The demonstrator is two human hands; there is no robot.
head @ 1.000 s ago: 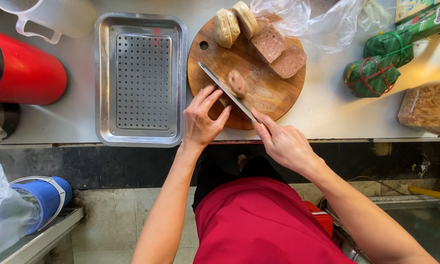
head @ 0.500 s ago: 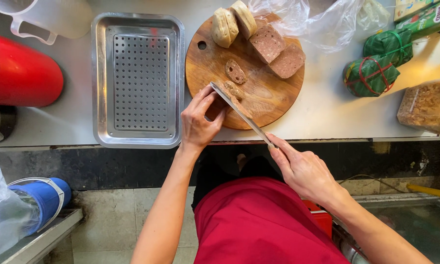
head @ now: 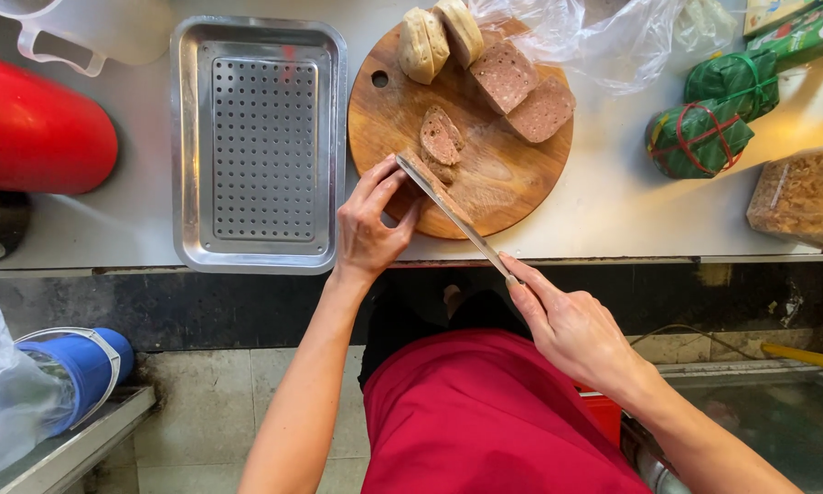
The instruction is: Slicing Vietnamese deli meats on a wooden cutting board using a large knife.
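Observation:
My right hand (head: 571, 325) grips the handle of a long knife (head: 453, 215) whose blade lies flat over the near edge of a round wooden cutting board (head: 512, 178). A thin slice of pink meat lies along the blade. My left hand (head: 370, 220) rests at the board's near left edge, fingertips touching the blade tip and that slice. One cut meat slice (head: 441, 137) lies mid-board. Two thick meat blocks (head: 524, 90) and two pale rolls (head: 441, 37) sit at the far side.
A perforated steel tray (head: 258, 142) lies left of the board. A red cylinder (head: 37, 137) and a clear jug (head: 91, 32) stand far left. Leaf-wrapped bundles (head: 704, 123), a plastic bag (head: 603, 37) and a brown block (head: 800, 197) are at the right. The counter edge runs below.
The knife has pulled back toward me and turned flat, now carrying a thin slice. My right hand moved nearer to my body. My left hand shifted to the blade tip.

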